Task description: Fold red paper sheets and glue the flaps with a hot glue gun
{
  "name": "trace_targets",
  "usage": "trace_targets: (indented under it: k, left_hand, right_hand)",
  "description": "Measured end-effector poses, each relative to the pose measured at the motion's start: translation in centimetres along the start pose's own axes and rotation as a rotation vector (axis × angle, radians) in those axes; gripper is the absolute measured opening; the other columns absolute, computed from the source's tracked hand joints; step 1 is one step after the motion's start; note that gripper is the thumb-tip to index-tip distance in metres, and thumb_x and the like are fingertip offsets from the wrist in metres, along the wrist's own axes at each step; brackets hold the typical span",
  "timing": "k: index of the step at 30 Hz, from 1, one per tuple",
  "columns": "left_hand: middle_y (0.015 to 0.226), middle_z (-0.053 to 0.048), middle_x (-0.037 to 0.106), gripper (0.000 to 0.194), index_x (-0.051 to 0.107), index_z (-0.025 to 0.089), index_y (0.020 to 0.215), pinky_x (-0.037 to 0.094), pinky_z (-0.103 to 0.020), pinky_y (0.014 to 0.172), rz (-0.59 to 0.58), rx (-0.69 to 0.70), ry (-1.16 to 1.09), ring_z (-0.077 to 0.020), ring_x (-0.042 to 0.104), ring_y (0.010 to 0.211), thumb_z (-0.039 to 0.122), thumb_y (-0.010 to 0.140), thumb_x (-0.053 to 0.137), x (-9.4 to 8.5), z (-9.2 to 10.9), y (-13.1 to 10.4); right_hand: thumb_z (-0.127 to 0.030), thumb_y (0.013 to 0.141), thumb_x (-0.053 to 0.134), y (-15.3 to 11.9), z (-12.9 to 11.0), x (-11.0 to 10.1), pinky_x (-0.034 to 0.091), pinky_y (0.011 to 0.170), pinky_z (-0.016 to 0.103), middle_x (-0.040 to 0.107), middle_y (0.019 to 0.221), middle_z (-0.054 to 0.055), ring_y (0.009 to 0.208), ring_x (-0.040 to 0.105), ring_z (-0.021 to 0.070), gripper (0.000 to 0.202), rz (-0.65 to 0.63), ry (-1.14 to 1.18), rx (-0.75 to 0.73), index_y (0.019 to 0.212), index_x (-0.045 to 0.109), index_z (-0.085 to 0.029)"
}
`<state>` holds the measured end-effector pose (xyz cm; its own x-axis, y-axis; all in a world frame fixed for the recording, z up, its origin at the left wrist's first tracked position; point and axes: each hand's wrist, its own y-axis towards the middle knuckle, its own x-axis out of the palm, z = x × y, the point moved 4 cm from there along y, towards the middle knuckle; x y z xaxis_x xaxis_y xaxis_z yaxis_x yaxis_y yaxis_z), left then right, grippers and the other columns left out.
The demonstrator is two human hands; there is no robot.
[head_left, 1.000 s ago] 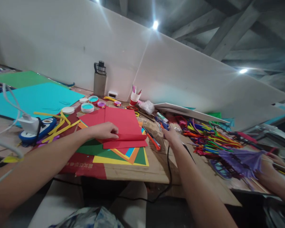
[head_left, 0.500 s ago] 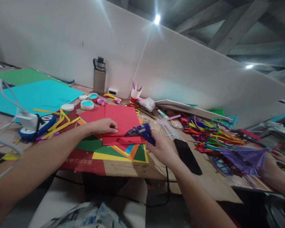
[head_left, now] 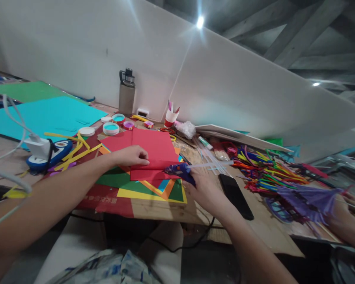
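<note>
My right hand [head_left: 197, 184] is wrapped round a blue glue gun [head_left: 180, 170] with a clear glue stick standing out of its back. The gun's tip is over the right part of a folded strip at the near edge of the red paper [head_left: 154, 144]. On the red paper's left part rests my left hand [head_left: 136, 155], its fingers curled and pressed on the fold. Under the red paper lie green paper [head_left: 115, 177], yellow paper [head_left: 142, 196] and orange sheets.
A black phone [head_left: 236, 196] lies right of my right hand. Behind are a bottle [head_left: 126, 96], a cup of pens [head_left: 170, 117] and round tubs [head_left: 110, 128]. Colourful pipe cleaners [head_left: 269, 173] and another person's hand [head_left: 340, 209] with a purple object are at the right.
The glue gun in my right hand has shifted right along the red strip and its stick now points more level. My left hand stays on the paper. The view has turned slightly.
</note>
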<state>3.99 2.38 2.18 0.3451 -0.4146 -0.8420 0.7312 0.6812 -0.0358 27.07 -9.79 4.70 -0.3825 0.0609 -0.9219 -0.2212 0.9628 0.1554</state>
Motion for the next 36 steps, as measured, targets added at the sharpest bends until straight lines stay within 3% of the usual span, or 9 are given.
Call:
trace_targets:
  k: [5, 9, 16, 24, 32, 36]
  left_hand:
    - [0.072, -0.002, 0.066, 0.026, 0.067, 0.015, 0.077, 0.034, -0.022, 0.059, 0.037, 0.029, 0.063, -0.0132, 0.054, 0.065, 0.036, 0.076, 0.051, -0.6, 0.4, -0.4]
    - [0.066, 0.0, 0.061, 0.027, 0.066, 0.014, 0.075, 0.031, -0.022, 0.054, 0.029, 0.008, 0.058, -0.0115, 0.05, 0.059, 0.035, 0.076, 0.05, -0.8, 0.2, -0.3]
    - [0.066, 0.0, 0.058, 0.031, 0.066, 0.014, 0.079, 0.033, -0.02, 0.055, -0.065, -0.014, 0.007, -0.0107, 0.049, 0.059, 0.041, 0.078, 0.05, -1.5, -0.6, -0.3]
    - [0.067, 0.001, 0.06, 0.03, 0.067, 0.014, 0.079, 0.033, -0.02, 0.054, -0.078, -0.062, -0.056, -0.0093, 0.046, 0.056, 0.041, 0.078, 0.053, -1.9, -0.8, -0.5]
    - [0.065, 0.001, 0.058, 0.031, 0.066, 0.014, 0.078, 0.032, -0.02, 0.053, -0.061, -0.082, -0.152, -0.0094, 0.046, 0.057, 0.043, 0.078, 0.053, -1.6, -1.5, -0.5]
    - [0.062, 0.002, 0.055, 0.03, 0.065, 0.014, 0.075, 0.032, -0.02, 0.053, -0.047, -0.088, -0.177, -0.0089, 0.044, 0.055, 0.043, 0.077, 0.055, -1.6, -1.4, -0.7]
  right_hand:
    - [-0.024, 0.087, 0.049, 0.4, -1.8, 0.9, 0.041, 0.085, 0.031, 0.064, 0.109, 0.012, 0.101, 0.058, 0.0234, 0.025, -0.097, 0.07, 0.046, 0.108, 0.059, -0.016]
    - [-0.024, 0.087, 0.05, 1.3, -3.2, 1.8, 0.039, 0.082, 0.029, 0.065, 0.108, 0.012, 0.099, 0.059, 0.0219, 0.027, -0.094, 0.067, 0.037, 0.112, 0.056, -0.015]
    - [-0.03, 0.089, 0.048, 2.7, -5.4, 3.3, 0.038, 0.07, 0.026, 0.066, 0.105, 0.009, 0.091, 0.061, 0.0211, 0.029, -0.147, 0.109, -0.001, 0.115, 0.052, -0.019]
    - [-0.034, 0.089, 0.047, 2.7, -5.4, 2.4, 0.037, 0.065, 0.025, 0.067, 0.101, 0.011, 0.087, 0.063, 0.0218, 0.031, -0.149, 0.043, 0.035, 0.115, 0.05, -0.016]
    - [-0.033, 0.089, 0.048, 3.6, -6.7, 3.3, 0.038, 0.066, 0.026, 0.068, 0.099, 0.009, 0.089, 0.063, 0.0229, 0.029, -0.162, 0.081, -0.008, 0.115, 0.051, -0.02]
    - [-0.034, 0.089, 0.048, 3.2, -5.5, 2.7, 0.038, 0.067, 0.026, 0.067, 0.099, 0.01, 0.088, 0.063, 0.0227, 0.03, -0.161, 0.075, 0.024, 0.115, 0.051, -0.019]
